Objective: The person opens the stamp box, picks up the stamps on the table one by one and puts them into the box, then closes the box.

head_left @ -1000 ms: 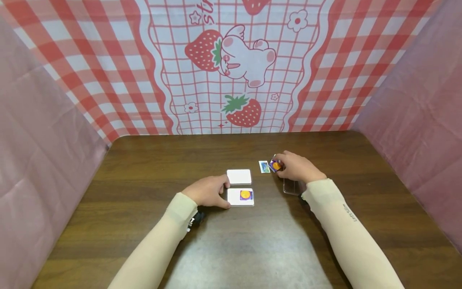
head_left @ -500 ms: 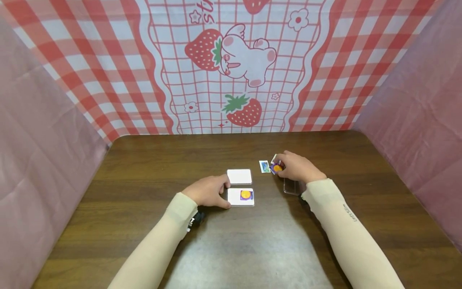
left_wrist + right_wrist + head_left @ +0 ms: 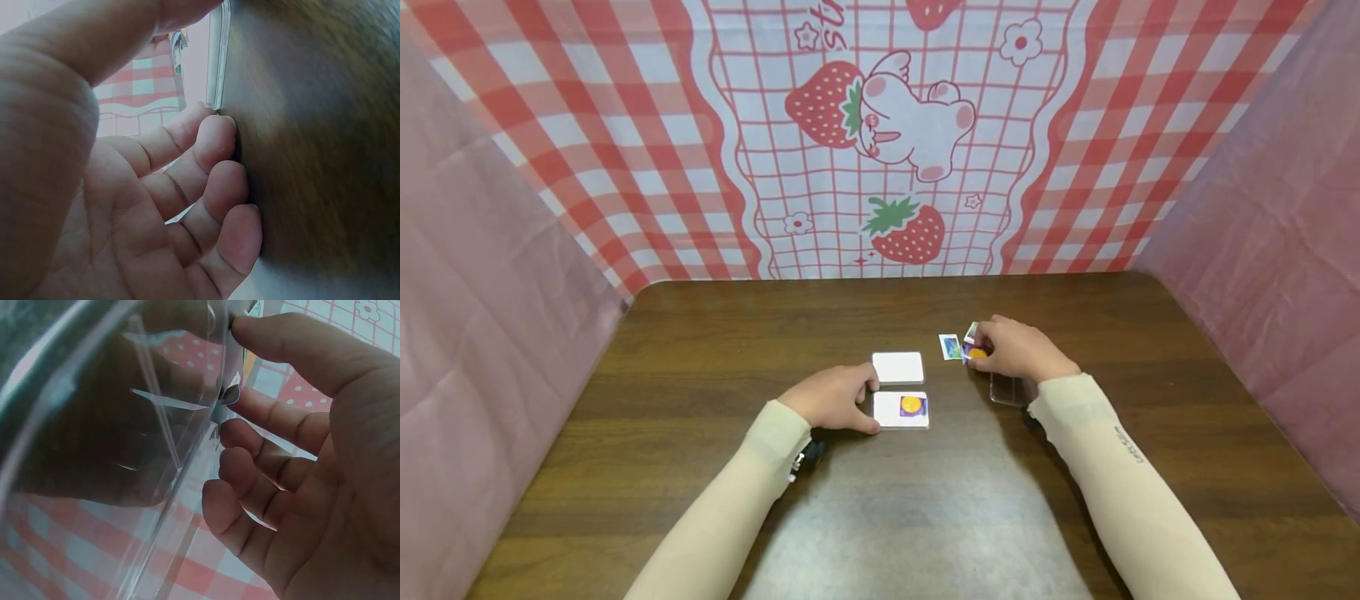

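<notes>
My left hand grips the left end of a white card-like slab with clear edges, thumb at its near corner and index finger at the far one. A small purple picture with an orange disc lies on the slab's right half. In the left wrist view the other fingertips rest on the table. At right, my right hand pinches a small purple picture piece with an orange disc between thumb and index finger. Its lower edge is near the table; whether it touches cannot be seen.
A second white slab lies just beyond the first. Left of the right hand is a small blue-green picture; a greenish piece shows behind its fingers. A clear plastic case sits under the right hand on the brown table.
The purple piece at my right fingertips has shifted slightly toward me and tilted, and more of the greenish piece behind it shows. My left hand has stayed in place.
</notes>
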The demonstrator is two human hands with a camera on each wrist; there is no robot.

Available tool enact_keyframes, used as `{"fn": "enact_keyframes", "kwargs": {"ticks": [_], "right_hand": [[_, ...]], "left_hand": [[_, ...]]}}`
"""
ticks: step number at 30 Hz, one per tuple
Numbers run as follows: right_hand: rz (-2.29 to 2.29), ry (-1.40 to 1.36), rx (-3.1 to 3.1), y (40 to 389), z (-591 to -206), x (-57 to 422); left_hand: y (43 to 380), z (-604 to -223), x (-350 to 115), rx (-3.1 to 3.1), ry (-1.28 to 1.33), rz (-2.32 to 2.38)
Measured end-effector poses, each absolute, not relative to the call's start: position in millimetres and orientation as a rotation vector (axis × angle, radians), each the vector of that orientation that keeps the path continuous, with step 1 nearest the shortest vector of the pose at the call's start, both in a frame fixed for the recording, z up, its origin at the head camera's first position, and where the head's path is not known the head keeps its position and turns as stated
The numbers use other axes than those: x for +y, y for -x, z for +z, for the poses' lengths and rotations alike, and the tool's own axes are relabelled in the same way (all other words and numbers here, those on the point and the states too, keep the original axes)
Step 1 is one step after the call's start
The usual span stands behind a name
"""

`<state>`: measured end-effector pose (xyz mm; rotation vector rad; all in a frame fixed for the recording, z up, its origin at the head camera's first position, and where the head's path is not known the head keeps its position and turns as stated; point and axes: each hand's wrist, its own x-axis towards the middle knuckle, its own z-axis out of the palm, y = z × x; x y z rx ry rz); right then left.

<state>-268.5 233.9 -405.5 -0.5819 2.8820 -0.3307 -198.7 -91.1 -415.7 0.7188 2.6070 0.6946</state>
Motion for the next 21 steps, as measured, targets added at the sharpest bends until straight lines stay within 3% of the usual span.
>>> {"fn": "enact_keyframes", "kwargs": {"ticks": [21], "right_hand": [[-0.450,0.670,2.968,245.7,-398.6,217.7]], "left_hand": [[199.3,-415.9,-90.0,2.612,-0.715,0.665]]}}
